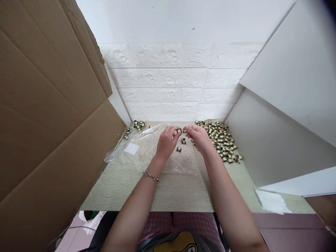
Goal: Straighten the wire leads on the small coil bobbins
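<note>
Plainly, one small coil (179,131) sits pinched in the left hand (167,139), long axis toward the right hand (198,137), which pinches a second coil (184,131) just beside it, loose coils (183,141) between the hands, a heap (220,139) rightward.

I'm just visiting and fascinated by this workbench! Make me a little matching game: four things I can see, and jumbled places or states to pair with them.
Things
1. Left hand
2. Bracelet
3. White paper square
4. Larger pile of small parts

Places or states
A. On the table, to the right of both hands
B. Within the outline of the clear plastic
C. Pinching a black-and-yellow part
D. Around the person's left arm

Pairs: 1-C, 2-D, 3-B, 4-A
</note>
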{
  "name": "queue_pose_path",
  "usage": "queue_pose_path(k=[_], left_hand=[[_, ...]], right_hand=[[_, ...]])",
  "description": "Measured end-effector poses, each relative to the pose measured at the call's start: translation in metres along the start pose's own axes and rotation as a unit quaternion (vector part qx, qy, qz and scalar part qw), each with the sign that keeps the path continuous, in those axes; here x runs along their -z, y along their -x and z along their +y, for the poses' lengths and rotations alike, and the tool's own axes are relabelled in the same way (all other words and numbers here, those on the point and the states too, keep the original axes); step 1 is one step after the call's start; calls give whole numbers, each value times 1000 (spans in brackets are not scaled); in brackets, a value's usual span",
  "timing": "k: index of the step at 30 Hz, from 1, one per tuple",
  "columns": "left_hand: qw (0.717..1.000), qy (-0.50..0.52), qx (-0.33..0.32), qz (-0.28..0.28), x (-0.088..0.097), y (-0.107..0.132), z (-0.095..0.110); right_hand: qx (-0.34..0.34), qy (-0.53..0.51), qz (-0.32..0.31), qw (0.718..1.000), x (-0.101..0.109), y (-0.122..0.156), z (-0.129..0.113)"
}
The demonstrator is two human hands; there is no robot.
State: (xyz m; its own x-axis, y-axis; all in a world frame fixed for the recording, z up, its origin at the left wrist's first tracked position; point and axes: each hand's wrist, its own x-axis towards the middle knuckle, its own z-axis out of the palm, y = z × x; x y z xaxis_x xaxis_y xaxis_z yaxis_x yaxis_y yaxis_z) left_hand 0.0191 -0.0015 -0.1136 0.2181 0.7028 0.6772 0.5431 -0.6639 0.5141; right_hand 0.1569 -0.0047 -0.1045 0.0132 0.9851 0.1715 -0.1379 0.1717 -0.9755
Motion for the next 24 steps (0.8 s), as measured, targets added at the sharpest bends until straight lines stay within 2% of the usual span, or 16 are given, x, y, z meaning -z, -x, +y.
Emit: queue_pose_path(k=[5, 9, 11, 14, 19, 24], left_hand=[[1000, 23, 17, 3, 0, -1, -2], [999, 31, 18, 11, 0, 0, -1], [999, 38, 19, 16, 0, 0, 0], [998, 46, 18, 26, 0, 0, 1], [998, 42, 7, 47, -2, -1, 0], [998, 22, -7, 56, -2, -1, 1]], right_hand=[[-19, -55, -34, 998, -3, 3, -7], [-32, -124, 39, 991, -3, 2, -9], [-38, -120, 77, 989, -2, -1, -6], [-54, -94, 94, 990, -3, -4, 2], [-69, -55, 68, 994, -13, -2, 8], [-44, -21, 74, 996, -16, 1, 5]])
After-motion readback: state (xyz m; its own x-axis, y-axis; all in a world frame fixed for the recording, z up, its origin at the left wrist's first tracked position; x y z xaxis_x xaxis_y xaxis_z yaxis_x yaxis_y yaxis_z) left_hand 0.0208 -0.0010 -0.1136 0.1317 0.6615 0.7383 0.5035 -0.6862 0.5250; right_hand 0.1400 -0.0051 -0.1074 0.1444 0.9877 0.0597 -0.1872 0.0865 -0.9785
